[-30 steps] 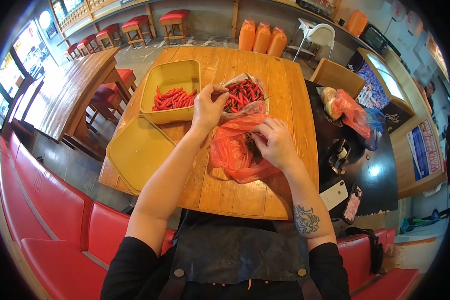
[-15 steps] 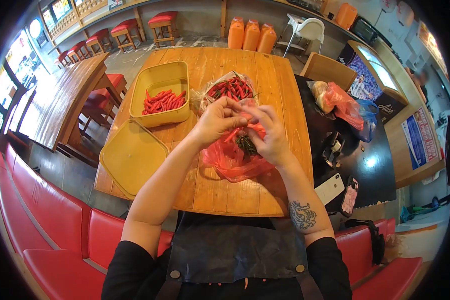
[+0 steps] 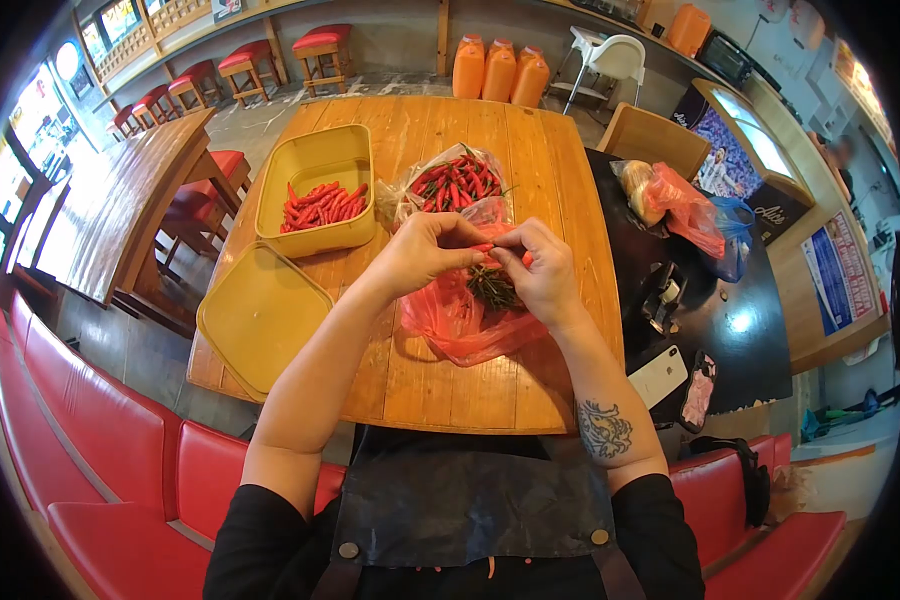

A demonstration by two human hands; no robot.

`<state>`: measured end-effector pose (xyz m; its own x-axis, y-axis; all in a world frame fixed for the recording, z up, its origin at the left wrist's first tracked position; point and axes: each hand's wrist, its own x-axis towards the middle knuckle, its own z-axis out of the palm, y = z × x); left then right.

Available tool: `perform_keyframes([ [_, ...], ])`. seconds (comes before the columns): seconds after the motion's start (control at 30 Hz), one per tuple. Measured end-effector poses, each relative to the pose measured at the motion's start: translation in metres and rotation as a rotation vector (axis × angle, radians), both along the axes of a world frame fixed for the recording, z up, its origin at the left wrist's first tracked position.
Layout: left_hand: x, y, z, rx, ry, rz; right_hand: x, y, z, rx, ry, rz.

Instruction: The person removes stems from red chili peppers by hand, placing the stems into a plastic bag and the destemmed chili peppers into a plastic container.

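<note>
"Aice" lettering (image 3: 770,216) on dark cabinet (image 3: 742,168)

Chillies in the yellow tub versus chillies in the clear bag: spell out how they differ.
The tub chillies look all red; the bag chillies are mixed with green stems. The tub chillies lie in a stiff yellow tub, filling only part; the bag chillies are heaped in a soft clear bag. Both piles are mostly red, on the wooden table.

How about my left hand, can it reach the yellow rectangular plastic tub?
Probably yes: the tub is open and nothing visible blocks it, though your left hand seemingly pinches a red chilli.
</note>
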<state>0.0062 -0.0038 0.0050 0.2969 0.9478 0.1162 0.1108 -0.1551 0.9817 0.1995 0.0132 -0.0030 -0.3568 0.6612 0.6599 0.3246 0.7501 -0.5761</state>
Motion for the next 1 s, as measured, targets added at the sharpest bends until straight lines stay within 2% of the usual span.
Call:
perform_keyframes([
  [0.2,-0.001,-0.001,0.000,-0.007,-0.007,0.002,0.004,0.003,0.000,-0.149,0.038,0.038],
  [0.37,-0.004,0.001,-0.005,0.012,0.017,-0.029,0.006,0.006,-0.001,-0.276,0.058,0.167],
  [0.5,-0.005,0.002,-0.006,0.029,0.014,-0.069,0.008,0.008,-0.001,-0.272,0.034,0.205],
  [0.8,-0.008,0.003,-0.005,0.060,0.062,-0.100,0.010,0.011,-0.004,-0.463,0.016,0.275],
  [0.9,-0.009,0.003,-0.005,0.016,0.017,-0.132,0.012,0.017,-0.012,-0.591,0.066,0.339],
  [0.97,-0.010,0.002,-0.005,0.003,-0.003,-0.147,0.013,0.015,-0.010,-0.830,0.212,0.459],
  [1.0,-0.010,0.002,-0.004,-0.008,-0.023,-0.163,0.014,0.015,-0.010,-0.830,0.212,0.458],
])
